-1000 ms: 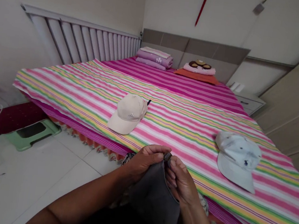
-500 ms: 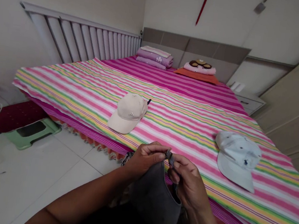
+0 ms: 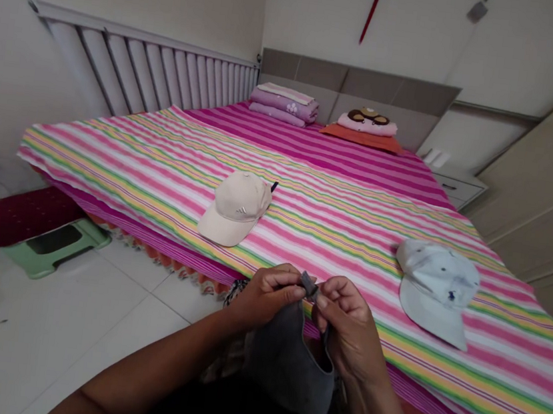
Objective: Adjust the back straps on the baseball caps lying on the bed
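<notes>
A dark grey cap point(image 3: 282, 362) hangs below my two hands, close to my body at the bed's near edge. Thumb and fingers of my left hand point(image 3: 268, 300) pinch one end of its back strap. My right hand point(image 3: 346, 316) is closed on the other side of the strap, near the small buckle or fastening point(image 3: 310, 286). Fingers partly hide that fastening. A beige cap point(image 3: 239, 206) with a small dark logo lies on the bed ahead of my left hand. To the right rests a pale blue-white cap point(image 3: 441, 284), brim toward me.
Striped bedding covers the bed point(image 3: 160, 166). Folded purple quilts point(image 3: 283, 106) and an orange pillow point(image 3: 360, 137) sit by the headboard. A green stool point(image 3: 44, 252) stands on the tiled floor at left. A white nightstand point(image 3: 460, 187) is at the far right.
My right fingers have shifted on the strap, and a strap end now sticks up beside my left thumb. The grey cap hangs slightly higher; the view has moved a little.
</notes>
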Motion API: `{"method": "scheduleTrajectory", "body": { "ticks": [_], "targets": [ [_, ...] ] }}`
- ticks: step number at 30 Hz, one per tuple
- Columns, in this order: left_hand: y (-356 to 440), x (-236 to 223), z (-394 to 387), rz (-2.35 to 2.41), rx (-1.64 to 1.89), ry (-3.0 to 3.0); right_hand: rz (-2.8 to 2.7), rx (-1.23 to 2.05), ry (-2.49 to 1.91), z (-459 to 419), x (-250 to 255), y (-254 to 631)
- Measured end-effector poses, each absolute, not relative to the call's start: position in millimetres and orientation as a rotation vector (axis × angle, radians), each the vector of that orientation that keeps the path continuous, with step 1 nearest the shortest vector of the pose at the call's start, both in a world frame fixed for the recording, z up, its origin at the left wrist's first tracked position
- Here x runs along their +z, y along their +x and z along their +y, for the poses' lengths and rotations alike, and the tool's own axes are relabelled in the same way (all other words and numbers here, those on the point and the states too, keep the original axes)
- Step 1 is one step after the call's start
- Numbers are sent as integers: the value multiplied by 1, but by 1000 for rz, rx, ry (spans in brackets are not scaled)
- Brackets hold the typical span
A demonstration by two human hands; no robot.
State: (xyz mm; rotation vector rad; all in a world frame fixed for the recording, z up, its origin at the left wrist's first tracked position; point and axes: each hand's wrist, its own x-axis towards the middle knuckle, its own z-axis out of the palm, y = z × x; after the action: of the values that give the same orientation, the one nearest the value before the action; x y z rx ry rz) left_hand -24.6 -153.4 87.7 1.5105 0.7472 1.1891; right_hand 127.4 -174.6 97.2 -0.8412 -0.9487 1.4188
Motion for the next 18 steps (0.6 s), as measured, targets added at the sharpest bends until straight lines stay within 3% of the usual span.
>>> {"method": "scheduleTrajectory", "body": {
  "ticks": [4, 10, 18],
  "targets": [
    [-22, 88, -152, 741, 1178, 1351, -1133, 1333, -948, -177, 97, 129],
    [-22, 85, -152, 666, 1015, 1032, -1524, 827, -1183, -179, 95, 131],
    [-23, 91, -150, 777, 908, 1277, -1821, 357, -1123, -186, 103, 127]
  ]
}}
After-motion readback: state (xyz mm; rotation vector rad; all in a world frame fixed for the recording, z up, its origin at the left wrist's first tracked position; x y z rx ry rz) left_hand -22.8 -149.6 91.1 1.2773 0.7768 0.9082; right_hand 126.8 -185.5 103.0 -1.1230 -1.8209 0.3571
